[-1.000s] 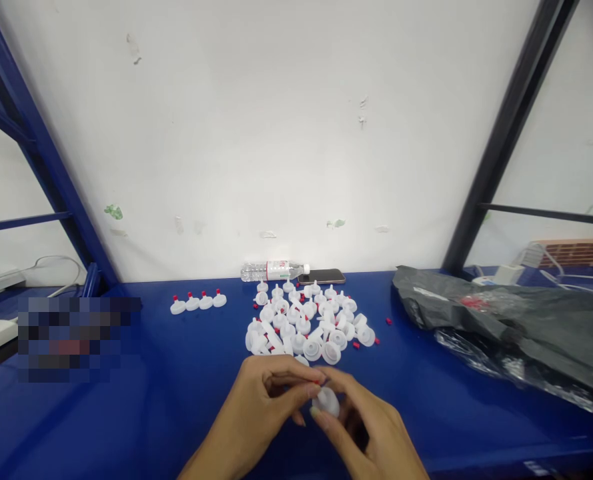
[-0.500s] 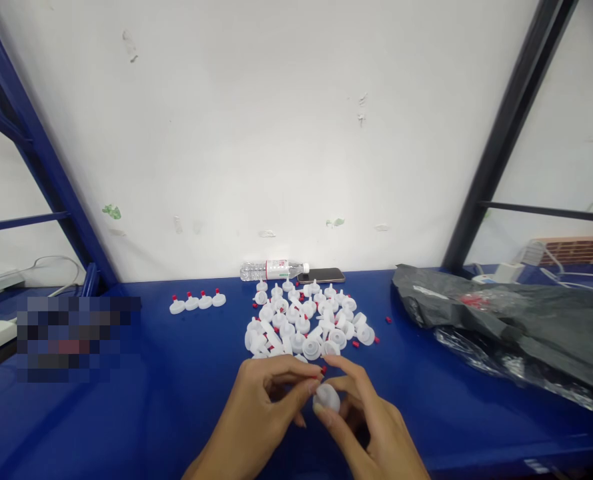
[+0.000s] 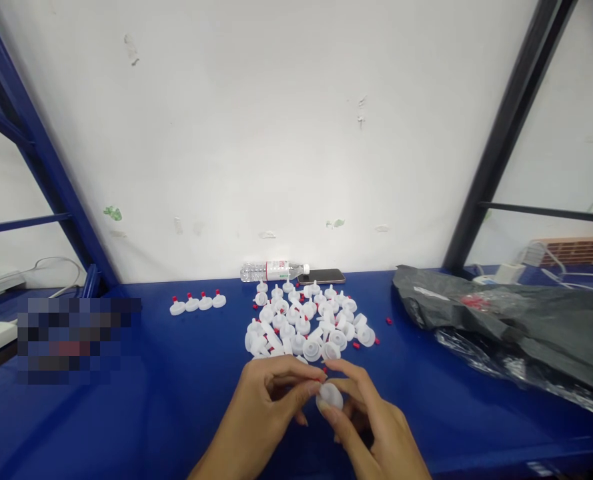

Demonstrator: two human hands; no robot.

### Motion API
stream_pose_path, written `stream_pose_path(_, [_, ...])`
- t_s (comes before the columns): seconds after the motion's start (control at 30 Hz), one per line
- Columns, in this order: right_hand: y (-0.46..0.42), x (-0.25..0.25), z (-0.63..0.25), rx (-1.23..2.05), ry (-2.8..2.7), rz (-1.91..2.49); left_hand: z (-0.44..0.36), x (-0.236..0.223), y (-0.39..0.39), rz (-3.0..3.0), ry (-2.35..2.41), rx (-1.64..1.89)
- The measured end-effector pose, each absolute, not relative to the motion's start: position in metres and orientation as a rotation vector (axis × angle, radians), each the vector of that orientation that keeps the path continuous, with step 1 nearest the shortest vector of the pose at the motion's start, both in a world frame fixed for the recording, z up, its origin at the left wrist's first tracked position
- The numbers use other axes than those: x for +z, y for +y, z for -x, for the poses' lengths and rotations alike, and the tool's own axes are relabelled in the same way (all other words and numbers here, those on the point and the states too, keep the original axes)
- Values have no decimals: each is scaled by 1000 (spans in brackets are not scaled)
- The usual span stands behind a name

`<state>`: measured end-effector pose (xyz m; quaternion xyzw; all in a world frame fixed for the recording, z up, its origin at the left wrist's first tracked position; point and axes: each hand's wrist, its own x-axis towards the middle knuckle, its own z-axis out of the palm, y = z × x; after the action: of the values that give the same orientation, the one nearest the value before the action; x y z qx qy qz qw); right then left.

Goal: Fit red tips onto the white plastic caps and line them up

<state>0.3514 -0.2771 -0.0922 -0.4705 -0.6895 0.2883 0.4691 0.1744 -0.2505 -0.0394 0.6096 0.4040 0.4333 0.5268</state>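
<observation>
Low in the middle of the head view, my right hand [image 3: 373,423] grips a white plastic nozzle cap [image 3: 331,397] between thumb and fingers. My left hand [image 3: 263,413] is closed in a pinch at the nozzle side of that cap. A bit of a small red tip cap [image 3: 319,380] shows between its thumb and index finger; the fingers hide most of it. Just beyond my hands lies a pile of white nozzle caps [image 3: 312,349], with loose red tip caps [image 3: 357,346] scattered among and beside them.
Several red-tipped white nozzle caps [image 3: 205,304] stand in a row at left. Behind the pile lie a clear water bottle [image 3: 277,270] and a phone [image 3: 326,275]. A dark plastic bag [image 3: 516,320] covers the right side. Shelf posts [image 3: 506,133] rise at both ends of the blue table [image 3: 176,387].
The white nozzle cap and my fingers have shifted very slightly to the right. Both hands keep their hold, and the pile and row look the same.
</observation>
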Motion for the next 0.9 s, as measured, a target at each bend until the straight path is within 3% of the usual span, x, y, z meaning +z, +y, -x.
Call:
stream_pose_path(0.5, [-278,-95,-349,804,-1587,1140,-190,-55,-258,-1443,1044,1141])
stream_pose_path(0.73, [-281,-95,-337,723,-1438,1186,-142,11,-218,-1931,1567,1351])
stream_pose_path(0.9, [-275,-104,-337,678,-1480,1160,-108,40,-130,-2045,1965,992])
